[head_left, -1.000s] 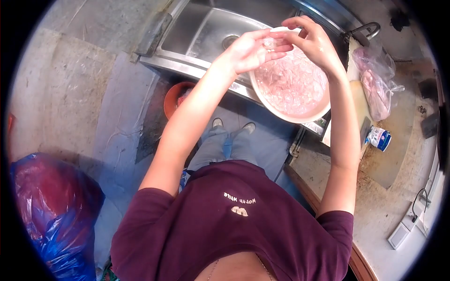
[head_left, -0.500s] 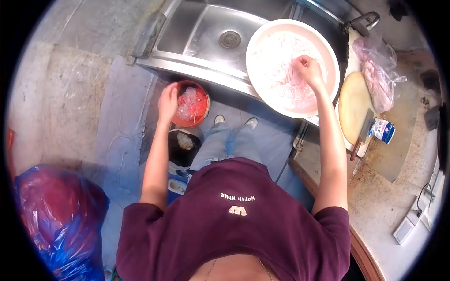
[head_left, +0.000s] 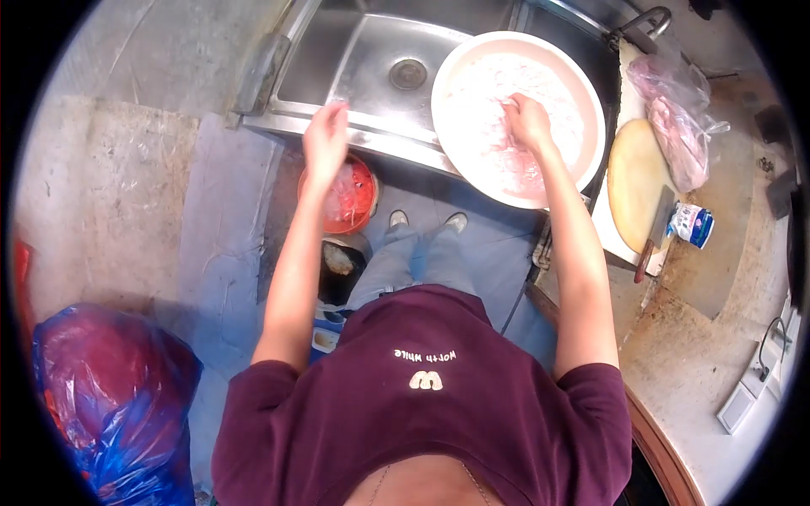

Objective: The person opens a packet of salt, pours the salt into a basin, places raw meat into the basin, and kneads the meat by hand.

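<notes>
A large white basin holds pale pink, stringy pieces that look like raw meat; glare washes out much of them. My right hand reaches in, its fingers closed at the tips on the pale pieces. Near the front edge of the steel sink, my left hand is raised with loosely bent fingers and nothing visible in it. Just below that hand is a red bucket containing clear plastic or pale scraps, partly covered by my wrist.
Right of the basin are a round cutting board, a cleaver, a bag of meat and a blue-and-white packet. A dark bin stands under the red bucket. A large blue plastic bag sits at lower left.
My left hand has moved from the bucket's left rim up and right toward the sink edge. Within the basin, my right hand has shifted left.
</notes>
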Action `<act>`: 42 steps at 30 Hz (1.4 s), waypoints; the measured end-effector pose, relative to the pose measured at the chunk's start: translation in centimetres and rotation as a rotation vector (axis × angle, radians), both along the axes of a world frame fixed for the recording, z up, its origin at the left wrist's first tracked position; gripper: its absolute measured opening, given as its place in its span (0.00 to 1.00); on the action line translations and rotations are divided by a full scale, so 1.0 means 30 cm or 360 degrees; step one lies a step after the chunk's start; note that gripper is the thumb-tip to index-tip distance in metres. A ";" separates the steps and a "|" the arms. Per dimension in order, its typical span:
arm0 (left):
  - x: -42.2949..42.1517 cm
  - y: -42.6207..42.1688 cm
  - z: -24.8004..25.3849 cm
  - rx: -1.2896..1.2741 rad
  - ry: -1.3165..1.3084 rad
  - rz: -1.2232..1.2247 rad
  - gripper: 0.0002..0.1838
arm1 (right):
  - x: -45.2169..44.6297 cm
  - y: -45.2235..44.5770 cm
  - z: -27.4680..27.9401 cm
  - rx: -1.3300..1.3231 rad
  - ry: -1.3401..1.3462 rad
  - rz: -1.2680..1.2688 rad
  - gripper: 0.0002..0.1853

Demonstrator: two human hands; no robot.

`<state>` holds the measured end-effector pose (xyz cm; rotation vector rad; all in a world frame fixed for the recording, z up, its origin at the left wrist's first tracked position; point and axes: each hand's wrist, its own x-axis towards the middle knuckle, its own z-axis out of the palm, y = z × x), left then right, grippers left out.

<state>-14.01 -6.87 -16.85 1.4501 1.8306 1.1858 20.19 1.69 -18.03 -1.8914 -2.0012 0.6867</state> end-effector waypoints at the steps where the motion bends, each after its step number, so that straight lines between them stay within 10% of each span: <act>1: 0.098 0.055 0.061 0.0092 -0.0104 -0.0103 0.12 | 0.023 -0.015 0.003 0.0041 -0.0015 0.0011 0.13; 6: 0.525 0.283 0.089 0.0005 -0.0016 -0.0911 0.14 | 0.116 -0.094 -0.008 0.0158 -0.0091 0.0040 0.13; 13: 0.688 0.385 -0.094 -0.0285 0.0542 -0.1054 0.19 | 0.130 -0.134 -0.015 0.0189 0.0065 0.0005 0.13; 27: 0.586 0.401 0.076 -0.0821 -0.0614 -0.1168 0.14 | 0.212 -0.047 0.041 0.0018 0.0281 0.0194 0.16; 32: 0.615 0.435 0.192 -0.0758 -0.0749 -0.1395 0.15 | 0.117 0.010 0.142 -0.0148 0.1587 0.0250 0.15; 42: 0.650 0.461 0.195 -0.0723 -0.1015 -0.1296 0.14 | 0.074 0.043 0.140 -0.0206 0.2055 -0.0155 0.06</act>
